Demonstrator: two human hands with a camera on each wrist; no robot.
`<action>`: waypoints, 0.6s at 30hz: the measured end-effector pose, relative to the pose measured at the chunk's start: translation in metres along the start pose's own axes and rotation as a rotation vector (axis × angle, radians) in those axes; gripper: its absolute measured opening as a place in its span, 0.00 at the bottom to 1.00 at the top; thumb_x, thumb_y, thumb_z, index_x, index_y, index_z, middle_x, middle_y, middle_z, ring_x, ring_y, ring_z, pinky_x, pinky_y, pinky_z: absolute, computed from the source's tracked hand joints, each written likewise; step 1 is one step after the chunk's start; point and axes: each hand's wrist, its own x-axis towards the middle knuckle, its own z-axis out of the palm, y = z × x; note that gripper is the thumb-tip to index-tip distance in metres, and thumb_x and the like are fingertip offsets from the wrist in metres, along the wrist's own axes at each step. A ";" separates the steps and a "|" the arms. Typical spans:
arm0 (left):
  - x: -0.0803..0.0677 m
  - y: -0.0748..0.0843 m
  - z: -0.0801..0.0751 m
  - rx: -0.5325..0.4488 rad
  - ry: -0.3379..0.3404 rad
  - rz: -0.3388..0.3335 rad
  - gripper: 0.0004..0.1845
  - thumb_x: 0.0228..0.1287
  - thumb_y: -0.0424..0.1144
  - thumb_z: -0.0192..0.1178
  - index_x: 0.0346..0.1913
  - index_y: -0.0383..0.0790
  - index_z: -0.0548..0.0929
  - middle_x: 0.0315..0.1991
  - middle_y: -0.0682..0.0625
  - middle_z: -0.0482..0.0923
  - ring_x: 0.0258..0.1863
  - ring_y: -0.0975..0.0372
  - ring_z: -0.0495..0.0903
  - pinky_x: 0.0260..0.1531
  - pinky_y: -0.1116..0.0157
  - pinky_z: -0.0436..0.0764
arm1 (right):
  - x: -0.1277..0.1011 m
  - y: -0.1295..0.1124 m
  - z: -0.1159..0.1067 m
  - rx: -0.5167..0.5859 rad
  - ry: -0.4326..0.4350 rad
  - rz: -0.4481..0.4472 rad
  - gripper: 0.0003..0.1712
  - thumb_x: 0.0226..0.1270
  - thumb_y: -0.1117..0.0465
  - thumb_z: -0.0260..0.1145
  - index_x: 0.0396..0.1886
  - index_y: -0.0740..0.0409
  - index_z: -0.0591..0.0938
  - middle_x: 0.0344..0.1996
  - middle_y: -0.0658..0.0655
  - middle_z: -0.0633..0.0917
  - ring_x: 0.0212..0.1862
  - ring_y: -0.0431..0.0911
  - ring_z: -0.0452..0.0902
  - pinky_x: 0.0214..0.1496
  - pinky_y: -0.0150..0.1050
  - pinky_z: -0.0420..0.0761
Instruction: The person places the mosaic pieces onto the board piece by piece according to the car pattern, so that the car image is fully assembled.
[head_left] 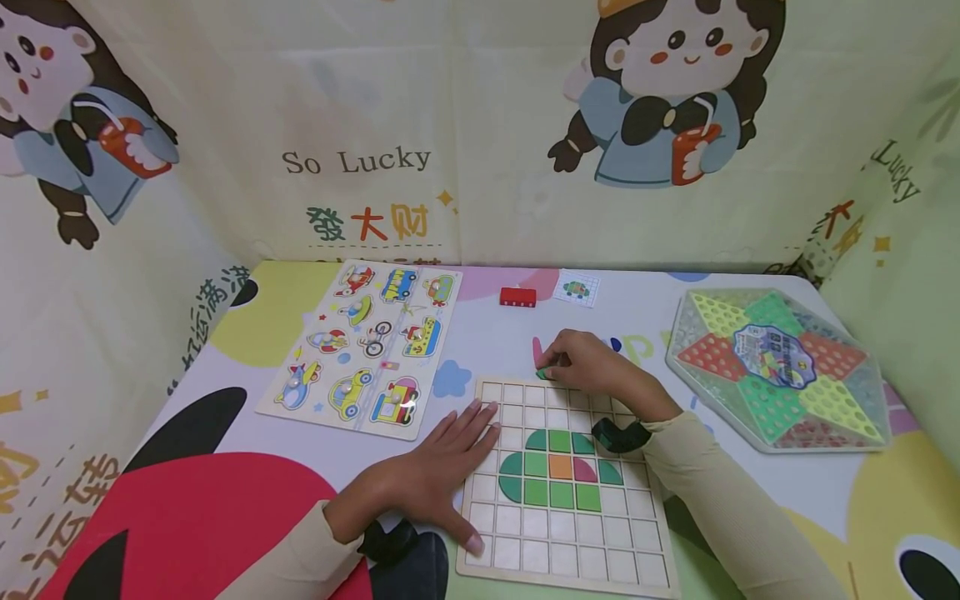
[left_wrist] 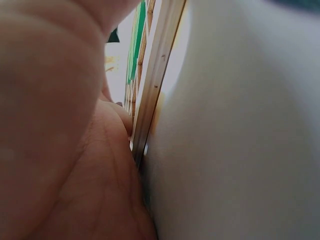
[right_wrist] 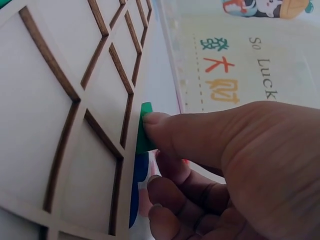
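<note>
A wooden grid board (head_left: 510, 557) lies in front of me. Green squares (head_left: 560, 496), rounded dark green tiles (head_left: 511, 478), an orange square (head_left: 560, 467) and a pink rounded tile (head_left: 585, 471) fill part of its grid. With fingers spread, my left hand (head_left: 431, 475) rests at the board's left edge; the left wrist view shows mostly palm and the board's side. Just past the far edge, my right hand (head_left: 581, 362) pinches a small green tile (right_wrist: 145, 127) between thumb and finger. Blue tiles (right_wrist: 142, 167) lie beside it, and a pink piece (head_left: 537, 351) stands near the fingertips.
To the left lies a vehicle peg puzzle (head_left: 322, 383). A hexagonal clear box (head_left: 776, 371) of coloured star-patterned sections sits to the right. Toward the back are a red block (head_left: 517, 297) and a small pattern card (head_left: 577, 288). A printed curtain (head_left: 495, 125) hangs behind the table.
</note>
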 end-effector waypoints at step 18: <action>0.000 -0.001 0.000 -0.009 0.001 0.000 0.68 0.42 0.70 0.68 0.79 0.46 0.41 0.78 0.55 0.23 0.73 0.62 0.18 0.70 0.51 0.29 | -0.006 -0.001 -0.008 -0.035 -0.044 0.019 0.07 0.62 0.69 0.68 0.39 0.59 0.88 0.34 0.51 0.81 0.37 0.47 0.72 0.41 0.39 0.77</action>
